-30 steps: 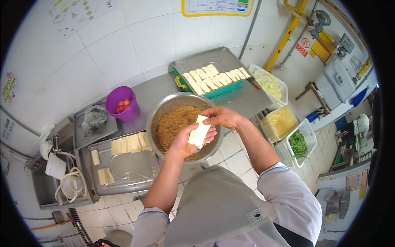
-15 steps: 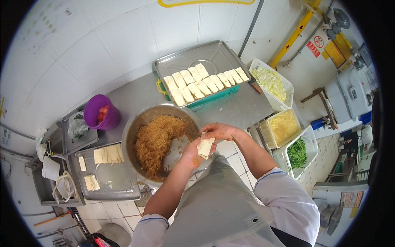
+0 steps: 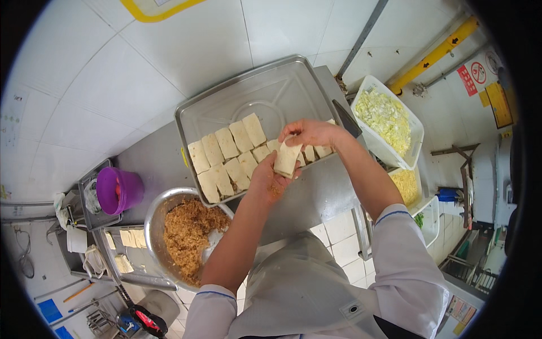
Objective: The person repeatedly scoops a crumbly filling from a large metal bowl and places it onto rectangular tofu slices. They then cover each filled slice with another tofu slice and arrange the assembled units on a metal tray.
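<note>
My left hand point(image 3: 266, 176) and my right hand point(image 3: 309, 133) meet over the near edge of a metal tray point(image 3: 210, 112). Between them is a pale, oblong tofu piece point(image 3: 288, 159); the left fingers cradle it from below and the right fingers pinch its upper end. Brown crumbs cling to my left palm. Rows of similar tofu pieces point(image 3: 227, 142) lie on the tray, partly covered by my hands. To the left of my left forearm stands a large steel bowl point(image 3: 156, 255) of brown minced filling point(image 3: 186, 234).
Left of the bowl, another tray point(image 3: 141, 277) carries more pale slices point(image 3: 132, 238). A purple bucket point(image 3: 131, 189) stands behind it. At right are white tubs of shredded cabbage point(image 3: 384, 121), yellow shreds point(image 3: 404, 185) and greens point(image 3: 418, 220). A dark-bladed knife point(image 3: 346, 117) lies by the tray's right end.
Both hands have moved forward from beside the bowl to above the tray, carrying the tofu piece. My view has shifted toward the tray.
</note>
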`<state>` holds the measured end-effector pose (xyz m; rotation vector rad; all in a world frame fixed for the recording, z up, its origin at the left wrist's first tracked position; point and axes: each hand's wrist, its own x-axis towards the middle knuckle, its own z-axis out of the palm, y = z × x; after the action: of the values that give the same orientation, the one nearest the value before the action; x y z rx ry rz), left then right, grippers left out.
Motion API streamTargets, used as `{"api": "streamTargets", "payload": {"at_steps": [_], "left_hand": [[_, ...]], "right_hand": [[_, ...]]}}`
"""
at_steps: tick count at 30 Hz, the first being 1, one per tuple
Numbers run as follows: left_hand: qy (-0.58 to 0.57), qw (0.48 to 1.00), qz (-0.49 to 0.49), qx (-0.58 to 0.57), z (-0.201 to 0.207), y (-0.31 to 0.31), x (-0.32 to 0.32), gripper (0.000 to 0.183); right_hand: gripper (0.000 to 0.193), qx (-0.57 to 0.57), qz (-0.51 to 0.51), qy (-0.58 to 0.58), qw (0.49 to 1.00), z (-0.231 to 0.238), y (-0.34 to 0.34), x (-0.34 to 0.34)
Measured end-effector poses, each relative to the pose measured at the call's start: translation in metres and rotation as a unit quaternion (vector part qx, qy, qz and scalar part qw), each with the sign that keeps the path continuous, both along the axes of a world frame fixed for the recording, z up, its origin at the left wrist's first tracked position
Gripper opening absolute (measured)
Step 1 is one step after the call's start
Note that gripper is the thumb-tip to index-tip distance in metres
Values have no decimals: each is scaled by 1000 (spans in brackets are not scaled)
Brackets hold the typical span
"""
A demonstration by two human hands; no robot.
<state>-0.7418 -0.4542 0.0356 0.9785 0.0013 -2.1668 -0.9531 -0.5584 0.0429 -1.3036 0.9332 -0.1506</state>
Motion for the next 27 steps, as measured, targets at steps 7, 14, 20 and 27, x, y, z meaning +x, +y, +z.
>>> {"api": "streamTargets", "payload": {"at_steps": [7, 14, 20, 27], "left_hand": [[-1, 991, 131, 31, -41, -61, -21, 40], [34, 956, 272, 106, -74, -83, -37, 38], [-13, 954, 272, 124, -57, -82, -37, 40], [9, 965, 229, 130, -21, -46, -21, 66]], "right_hand": [[26, -62, 49, 65, 995, -19, -100, 11], [29, -108, 142, 127, 976, -32, -141, 44], [35, -166, 157, 154, 961, -36, -146, 58], [37, -270, 88, 144, 948, -67, -130, 63]]}}
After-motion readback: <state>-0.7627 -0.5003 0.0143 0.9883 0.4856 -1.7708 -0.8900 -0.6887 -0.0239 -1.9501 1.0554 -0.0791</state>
